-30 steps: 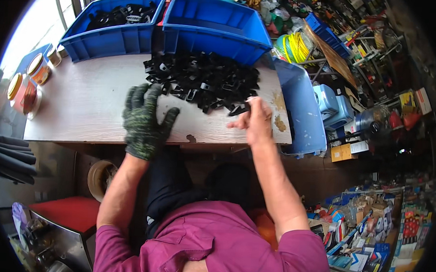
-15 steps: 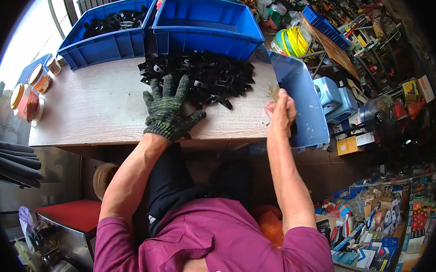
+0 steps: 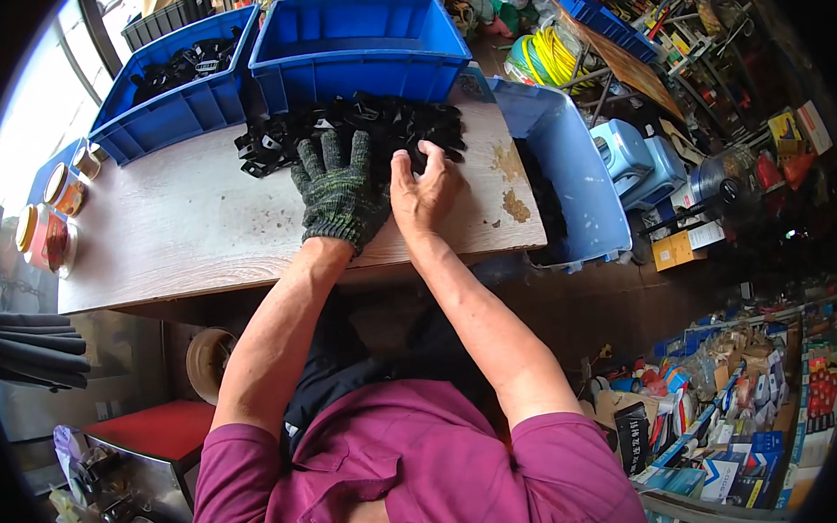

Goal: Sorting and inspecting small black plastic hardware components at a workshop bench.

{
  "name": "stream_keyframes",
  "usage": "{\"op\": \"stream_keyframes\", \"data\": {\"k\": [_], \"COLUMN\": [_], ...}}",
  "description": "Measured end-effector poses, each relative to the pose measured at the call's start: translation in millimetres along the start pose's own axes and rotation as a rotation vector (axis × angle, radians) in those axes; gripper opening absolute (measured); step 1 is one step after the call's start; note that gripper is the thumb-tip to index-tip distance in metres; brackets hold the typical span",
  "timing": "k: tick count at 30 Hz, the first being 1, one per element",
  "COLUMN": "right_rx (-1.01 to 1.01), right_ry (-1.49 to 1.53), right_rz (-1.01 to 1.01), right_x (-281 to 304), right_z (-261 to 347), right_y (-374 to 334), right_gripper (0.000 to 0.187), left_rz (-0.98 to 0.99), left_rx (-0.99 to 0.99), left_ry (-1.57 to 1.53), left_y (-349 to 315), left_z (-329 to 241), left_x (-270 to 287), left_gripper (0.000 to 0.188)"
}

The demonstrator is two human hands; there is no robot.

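A heap of small black parts, perhaps plastic clips with shiny metal bits (image 3: 355, 116), spreads along the far side of the wooden table (image 3: 184, 216). My left hand (image 3: 337, 196), in a dark green knitted glove, lies with fingers spread against the near edge of the heap. Close beside it is my bare right hand (image 3: 424, 194), its thumb and fingers apart at the heap's near right edge. Nothing shows between its visible fingers; the other fingertips are partly hidden.
Behind the heap stand a blue crate (image 3: 358, 64) and, left of it, another blue crate (image 3: 176, 107) with black parts inside. A translucent blue bin (image 3: 583, 190) sits against the table's right edge, dark parts in it. Several jars (image 3: 43, 237) line the left end.
My right hand has come left from above the bin to the heap beside my left hand. The gloved hand stays spread by the heap. The whole view has shifted slightly.
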State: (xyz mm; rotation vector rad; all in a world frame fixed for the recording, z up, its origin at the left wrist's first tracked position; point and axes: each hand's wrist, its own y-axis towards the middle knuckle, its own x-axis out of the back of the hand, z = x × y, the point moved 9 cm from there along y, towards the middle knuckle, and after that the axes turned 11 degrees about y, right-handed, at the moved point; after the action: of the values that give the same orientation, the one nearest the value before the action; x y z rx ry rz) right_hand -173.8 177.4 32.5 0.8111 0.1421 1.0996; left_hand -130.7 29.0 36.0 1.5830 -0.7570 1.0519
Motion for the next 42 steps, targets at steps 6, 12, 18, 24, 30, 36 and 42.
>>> {"op": "stream_keyframes", "data": {"k": [6,12,18,24,30,36,42], "right_rx": [-0.017,-0.069,-0.169,-0.131,-0.161,-0.327,-0.586], "right_ry": [-0.012,0.206,0.403,0.53,0.58,0.652,0.753], "right_rz": [-0.016,0.005,0.003,0.008,0.015,0.105,0.052], "right_x": [-7,7,22,22,31,25,37], "right_z": [-1,-9,-19,-11,-27,-41,-63], "right_y": [5,7,7,3,5,2,21], "right_gripper": [0.036,0.041,0.042,0.031,0.023,0.029,0.05], "left_rz": [0.05,-0.163,-0.235,-0.446,-0.523,-0.514,-0.5], "left_rx": [0.029,0.025,-0.019,-0.062,-0.087,-0.063,0.004], "left_ry": [-0.021,0.02,-0.059,-0.119,-0.257,-0.397,-0.374], "left_y": [11,4,3,-2,-10,-34,-68], "left_z": [-11,-11,-11,1,-8,33,115], "left_x": [-5,22,21,43,57,63,91], "left_gripper": [0.068,0.061,0.055,0.045,0.04,0.039,0.037]}}
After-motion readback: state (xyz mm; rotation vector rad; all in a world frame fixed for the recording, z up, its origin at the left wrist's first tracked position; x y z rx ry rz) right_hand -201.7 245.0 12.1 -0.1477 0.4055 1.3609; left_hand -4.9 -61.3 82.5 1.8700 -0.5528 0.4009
